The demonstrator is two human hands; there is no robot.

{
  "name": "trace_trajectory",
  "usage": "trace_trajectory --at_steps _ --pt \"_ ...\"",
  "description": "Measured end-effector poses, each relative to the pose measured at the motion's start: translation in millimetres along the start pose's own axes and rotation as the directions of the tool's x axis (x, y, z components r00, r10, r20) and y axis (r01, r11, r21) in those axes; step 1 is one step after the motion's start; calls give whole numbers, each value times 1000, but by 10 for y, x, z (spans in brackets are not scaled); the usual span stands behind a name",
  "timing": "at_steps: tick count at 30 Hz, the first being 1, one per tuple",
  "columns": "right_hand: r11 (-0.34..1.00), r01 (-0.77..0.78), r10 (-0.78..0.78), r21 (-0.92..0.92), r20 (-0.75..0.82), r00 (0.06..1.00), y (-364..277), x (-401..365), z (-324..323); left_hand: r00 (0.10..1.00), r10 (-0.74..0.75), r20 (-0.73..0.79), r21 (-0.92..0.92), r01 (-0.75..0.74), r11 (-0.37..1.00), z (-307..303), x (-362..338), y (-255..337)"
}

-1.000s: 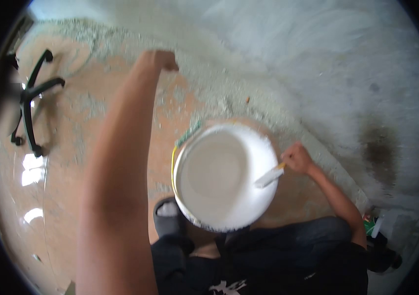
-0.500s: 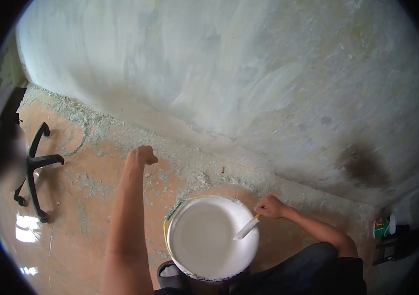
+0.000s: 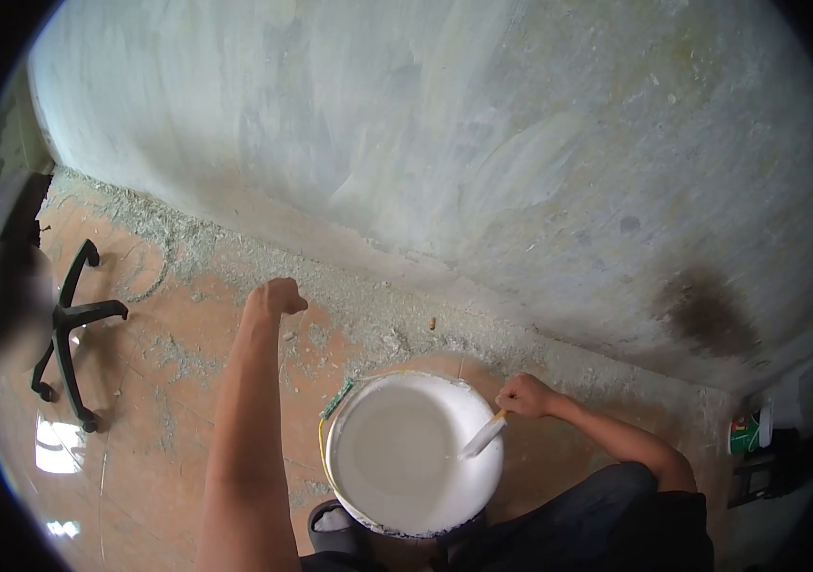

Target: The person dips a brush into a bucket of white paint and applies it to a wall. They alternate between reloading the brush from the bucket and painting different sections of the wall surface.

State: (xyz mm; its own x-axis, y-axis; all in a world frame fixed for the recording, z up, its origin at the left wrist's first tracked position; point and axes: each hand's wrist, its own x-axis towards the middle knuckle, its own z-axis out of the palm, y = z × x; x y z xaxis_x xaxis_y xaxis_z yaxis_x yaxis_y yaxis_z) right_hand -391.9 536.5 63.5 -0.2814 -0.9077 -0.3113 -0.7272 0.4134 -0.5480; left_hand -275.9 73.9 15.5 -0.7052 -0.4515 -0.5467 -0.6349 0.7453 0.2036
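Note:
Between my feet stands a large white bucket [image 3: 483, 481] with pale greyish-white liquid [image 3: 397, 448] inside. My right hand [image 3: 527, 395] is closed around the yellow handle of a paintbrush [image 3: 485, 436]. The brush slants down over the bucket's right inner wall, its white-coated end at the edge of the liquid. My left hand [image 3: 281, 296] is held out over the floor, left of and beyond the bucket, curled into a fist with nothing showing in it. The bucket's yellow wire handle with a green grip [image 3: 337, 399] rests along the left rim.
A patchy plastered wall [image 3: 378, 133] rises ahead, with scraped debris [image 3: 368, 305] along its base on the tiled floor [image 3: 163, 458]. At left is a wheeled chair base [image 3: 68, 315]. A green-and-white tub [image 3: 745, 434] stands far right. My slippered foot [image 3: 335, 529] is beside the bucket.
The paintbrush and my right hand have shifted very slightly up and right. My left hand keeps almost the same place. The view has moved a little.

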Motion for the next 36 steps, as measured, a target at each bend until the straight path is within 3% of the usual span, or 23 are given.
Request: trace_trajectory --at_steps 1,4,5,7,13,15,18,22,24,31,34,36 --pt "993 -86 84 75 33 996 5 -10 20 1000 3 -18 30 -2 1000 -22 -28 20" --pt "989 6 -9 -149 -16 1000 90 1 44 997 75 -10 169 -73 983 33 134 -27" --pt "975 39 -44 -217 -20 999 65 15 36 999 34 11 140 -35 990 34 120 -30" --pt "968 58 -62 -245 -7 998 66 39 10 996 89 23 235 -92 968 -45 107 -18" --pt "993 -112 111 -22 -32 993 68 -50 112 995 50 89 115 -60 992 -211 -163 51" --pt "979 -183 183 94 15 983 90 -69 139 998 52 44 133 -58 989 -205 -171 29" --pt "963 -251 241 100 107 965 54 -69 91 996 58 70 119 -66 991 -249 -203 45" --pt "933 -247 191 261 220 957 128 -119 -20 995 61 78 121 -70 990 -258 -224 75" --pt "940 -102 42 327 186 982 152 -134 -64 996 58 75 124 -67 990 -264 -223 83" --pt "958 -111 50 263 228 972 -1 -137 -246 997 54 62 124 -62 990 -269 -235 86" --pt "930 -246 164 275 289 943 -9 -163 -266 995 66 73 127 -74 989 -267 -223 73" --pt "930 -298 178 216 447 877 -90 -148 -344 995 65 71 146 -75 986 -256 -189 62"
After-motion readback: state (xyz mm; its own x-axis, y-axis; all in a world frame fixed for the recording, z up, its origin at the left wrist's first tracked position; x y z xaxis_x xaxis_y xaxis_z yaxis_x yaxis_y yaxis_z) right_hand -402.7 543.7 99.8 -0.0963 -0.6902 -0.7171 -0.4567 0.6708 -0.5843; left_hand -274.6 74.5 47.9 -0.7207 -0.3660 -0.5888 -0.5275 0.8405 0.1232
